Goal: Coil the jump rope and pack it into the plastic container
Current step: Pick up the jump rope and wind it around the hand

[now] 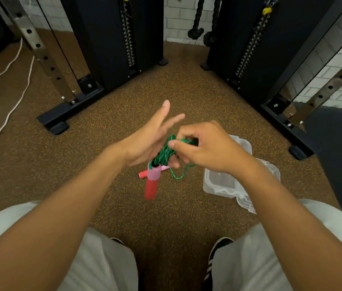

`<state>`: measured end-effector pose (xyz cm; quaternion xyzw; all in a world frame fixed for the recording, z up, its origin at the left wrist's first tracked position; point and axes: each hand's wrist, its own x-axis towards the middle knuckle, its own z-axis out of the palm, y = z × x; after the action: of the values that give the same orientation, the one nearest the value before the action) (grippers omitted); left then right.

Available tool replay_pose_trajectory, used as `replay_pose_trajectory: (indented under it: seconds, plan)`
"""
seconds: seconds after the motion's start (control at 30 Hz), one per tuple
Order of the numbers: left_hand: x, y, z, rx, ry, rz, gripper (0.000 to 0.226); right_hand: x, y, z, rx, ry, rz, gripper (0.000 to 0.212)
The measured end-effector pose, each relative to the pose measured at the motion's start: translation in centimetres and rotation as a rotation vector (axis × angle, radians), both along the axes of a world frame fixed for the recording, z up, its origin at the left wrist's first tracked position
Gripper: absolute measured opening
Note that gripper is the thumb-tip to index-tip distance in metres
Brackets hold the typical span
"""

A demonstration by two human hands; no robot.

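Nearest, the person crouches over the speckled rubber floor (124, 122), knees and striped shoes (218, 255) at the bottom of the view, both bare forearms reaching forward. The left hand (145, 141) serves as a spool: its long fingers (161, 114) are spread and pointing away, while the green jump rope (165, 154) is wound in a tight bundle around the lower part of the hand. One red-and-pink handle (152, 181) dangles from that bundle; a second handle (145, 173) shows just behind it, though I cannot tell whether it hangs or lies on the floor. The right hand (206, 145) is closed in a pinch on the rope at the top of the coil, with a short slack loop drooping below it. The cord looks light, thin and limp, so it should spring loose unless the bundle is gripped across all its turns; the rigid handles are the surest places to hold. Just beyond the right wrist the clear plastic container (220, 181) sits open on the floor, its lid (248, 201) beside it, nothing in it yet. Farther back stand the black weight-stack towers (111, 38) and a white brick wall (178, 15).
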<state>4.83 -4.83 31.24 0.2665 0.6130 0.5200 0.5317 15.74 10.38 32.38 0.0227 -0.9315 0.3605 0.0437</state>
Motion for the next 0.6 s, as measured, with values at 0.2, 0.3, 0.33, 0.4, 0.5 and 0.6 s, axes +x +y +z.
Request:
replay_pose_trajectory:
  seconds: [0.2,0.3,0.33,0.4,0.5,0.6]
  plan:
    - [-0.9,-0.4,1.2,0.164,-0.271,0.090,0.098,-0.8,1.0,-1.2,-0.281,0.126,-0.137,0.036]
    - [-1.4,-0.7,1.3,0.243,-0.383,0.153,0.104,-1.5,0.4,-1.7,-0.383,0.140,-0.184,0.040]
    - [-1.5,-0.7,1.2,0.288,-0.435,0.185,0.105,-1.7,0.1,-2.0,-0.407,0.132,-0.194,0.041]
    - [-1.6,-0.8,0.9,0.419,-0.554,0.266,0.105,-2.1,-0.6,-2.6,-0.434,0.103,-0.222,0.044]
    - [-1.8,-0.6,0.7,0.631,-0.641,0.390,0.100,-2.3,-1.0,-3.6,-0.357,0.061,-0.286,0.049]
    - [-2.2,-0.5,0.6,0.717,-0.634,0.443,0.096,-2.3,-1.7,-4.2,-0.236,0.003,-0.318,0.050]
